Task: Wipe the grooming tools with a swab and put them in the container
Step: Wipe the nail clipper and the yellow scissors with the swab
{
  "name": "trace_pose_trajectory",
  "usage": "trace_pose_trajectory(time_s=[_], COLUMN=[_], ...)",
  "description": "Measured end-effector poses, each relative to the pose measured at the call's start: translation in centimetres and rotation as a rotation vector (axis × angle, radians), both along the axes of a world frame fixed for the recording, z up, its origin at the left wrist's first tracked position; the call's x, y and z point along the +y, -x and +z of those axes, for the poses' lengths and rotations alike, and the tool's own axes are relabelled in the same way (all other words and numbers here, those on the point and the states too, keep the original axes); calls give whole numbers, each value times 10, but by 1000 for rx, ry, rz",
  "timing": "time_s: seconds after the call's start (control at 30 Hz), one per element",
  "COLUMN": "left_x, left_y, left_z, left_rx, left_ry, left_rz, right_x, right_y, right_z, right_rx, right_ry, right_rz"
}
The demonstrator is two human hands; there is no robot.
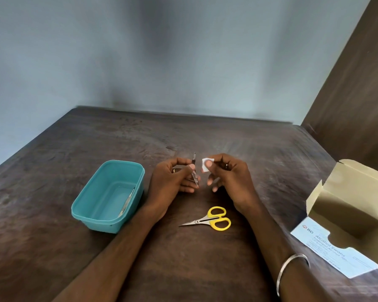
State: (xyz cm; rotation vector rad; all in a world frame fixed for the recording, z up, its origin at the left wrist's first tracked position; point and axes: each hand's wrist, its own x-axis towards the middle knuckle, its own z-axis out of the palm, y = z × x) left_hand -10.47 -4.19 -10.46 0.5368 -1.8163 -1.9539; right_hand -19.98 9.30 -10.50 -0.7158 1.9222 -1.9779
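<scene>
- Dark wooden table (pixel 96 247) fills the head view, set against a pale blue-grey wall (pixel 140 62).
- Left hand (pixel 172 182) holds a slim metal grooming tool (pixel 194 173) upright, thumb and curled fingers pinching its middle; the tip rises above the grip and the lower end juts out below the fingers.
- Right hand (pixel 229 177) pinches a small white swab (pixel 206 165) between thumb and forefinger, just right of the tool's upper part, close to it but not touching.
- Teal container (pixel 109 195) sits left of the left hand, with metal tweezers (pixel 127 201) lying inside against its right wall.
- Yellow-handled scissors (pixel 210 220) lie flat on the table below both hands, between the wrists, blades closed and pointing left.
- Open swab box (pixel 347 214) stands well to the right of the right hand.
</scene>
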Motion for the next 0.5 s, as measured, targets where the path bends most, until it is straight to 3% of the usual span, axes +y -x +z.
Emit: trace_pose_trajectory(time_s=[0.23,0.5], left_x=[1,3], left_y=[0,-4], left_z=[-5,-4], left_rx=[48,35], left_ry=[160,322], left_rz=[127,115], right_x=[1,-1], right_y=[-7,-8], right_z=[4,6], right_rx=[-56,-82], right_ry=[-100,-127], right_rz=[185,128])
